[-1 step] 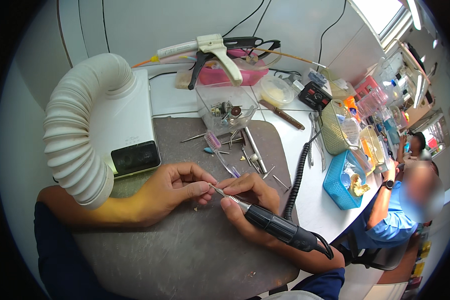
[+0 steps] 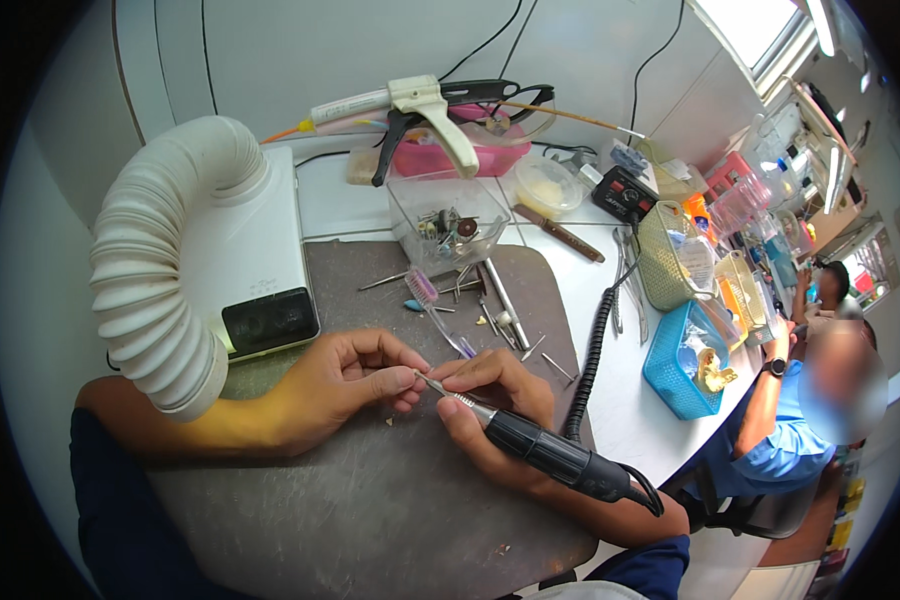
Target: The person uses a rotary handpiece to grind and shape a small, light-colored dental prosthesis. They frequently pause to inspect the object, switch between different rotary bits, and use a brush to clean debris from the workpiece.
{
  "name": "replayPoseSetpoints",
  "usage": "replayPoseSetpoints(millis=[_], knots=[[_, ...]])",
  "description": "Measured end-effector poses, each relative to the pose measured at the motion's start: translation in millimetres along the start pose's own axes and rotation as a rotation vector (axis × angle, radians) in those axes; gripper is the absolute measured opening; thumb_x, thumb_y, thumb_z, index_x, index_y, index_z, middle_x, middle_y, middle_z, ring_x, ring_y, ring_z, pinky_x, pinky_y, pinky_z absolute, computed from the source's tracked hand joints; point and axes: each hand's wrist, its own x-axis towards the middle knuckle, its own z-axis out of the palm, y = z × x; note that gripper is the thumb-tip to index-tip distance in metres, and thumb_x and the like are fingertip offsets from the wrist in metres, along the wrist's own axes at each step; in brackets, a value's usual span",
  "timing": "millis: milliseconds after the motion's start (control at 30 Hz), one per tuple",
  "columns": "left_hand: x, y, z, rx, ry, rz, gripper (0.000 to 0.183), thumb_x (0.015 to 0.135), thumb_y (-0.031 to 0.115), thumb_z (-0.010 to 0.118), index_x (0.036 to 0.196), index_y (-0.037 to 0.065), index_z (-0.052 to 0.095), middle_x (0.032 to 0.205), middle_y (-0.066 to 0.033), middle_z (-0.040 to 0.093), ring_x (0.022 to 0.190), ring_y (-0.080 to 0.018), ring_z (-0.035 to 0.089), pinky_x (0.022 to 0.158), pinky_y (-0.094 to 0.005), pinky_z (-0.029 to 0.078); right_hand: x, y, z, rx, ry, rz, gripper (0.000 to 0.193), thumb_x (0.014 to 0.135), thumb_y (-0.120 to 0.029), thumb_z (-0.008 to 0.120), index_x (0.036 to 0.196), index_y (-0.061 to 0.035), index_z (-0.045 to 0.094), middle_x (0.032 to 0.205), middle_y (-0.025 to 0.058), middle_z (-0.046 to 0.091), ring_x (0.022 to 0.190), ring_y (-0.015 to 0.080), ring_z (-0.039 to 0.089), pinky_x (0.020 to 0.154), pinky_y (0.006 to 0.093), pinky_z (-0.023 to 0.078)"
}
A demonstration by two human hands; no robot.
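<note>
My right hand (image 2: pixel 500 395) is wrapped round a black and silver rotary handpiece (image 2: pixel 560 450), held like a pen with its thin metal tip pointing left. A coiled black cord (image 2: pixel 595 365) hangs beside it. My left hand (image 2: pixel 355 385) is closed in a pinch, thumb against fingers, right at the handpiece tip. Whatever sits in that pinch is too small and covered to make out. Both hands meet above a worn grey-brown board (image 2: pixel 370 510). Just beyond them lies a clear toothbrush with purple bristles (image 2: pixel 425 290).
A white ribbed hose (image 2: pixel 145 270) arches over my left forearm from a white box unit (image 2: pixel 260 250). Loose burs (image 2: pixel 465 285) lie near a clear bin (image 2: pixel 450 225). Behind are a dispensing gun (image 2: pixel 420 105) and a knife (image 2: pixel 560 232). A blue basket (image 2: pixel 682 375) stands right, near a seated person (image 2: pixel 785 420).
The whole view has shifted very slightly. Both hands keep the same hold, with the handpiece tip still at the left fingertips.
</note>
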Motion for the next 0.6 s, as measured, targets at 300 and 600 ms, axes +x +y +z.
replayPoseSetpoints(millis=[300,600], knots=[[1,-8,-4,0.014,-0.019,0.006,0.022,0.093,0.011,0.063,0.110,-0.002,0.059,0.096,-0.0057,0.064,0.088,-0.0096,0.062,0.082,-0.0225,0.052,-4,2,1,0.012,0.014,0.035,0.015,0.085,-0.003,0.068,0.094,0.0028,0.059,0.094,0.0162,0.071,0.087,0.0188,0.070,0.078,0.0291,0.055],[0,-10,-6,0.003,-0.026,0.027,0.023,0.093,0.013,0.064,0.110,-0.001,0.059,0.097,-0.0057,0.064,0.087,-0.0099,0.061,0.082,-0.0228,0.051,-5,8,0,-0.021,0.008,-0.016,0.016,0.086,-0.008,0.068,0.093,0.0033,0.061,0.088,0.0138,0.070,0.082,0.0164,0.069,0.074,0.0278,0.054]])
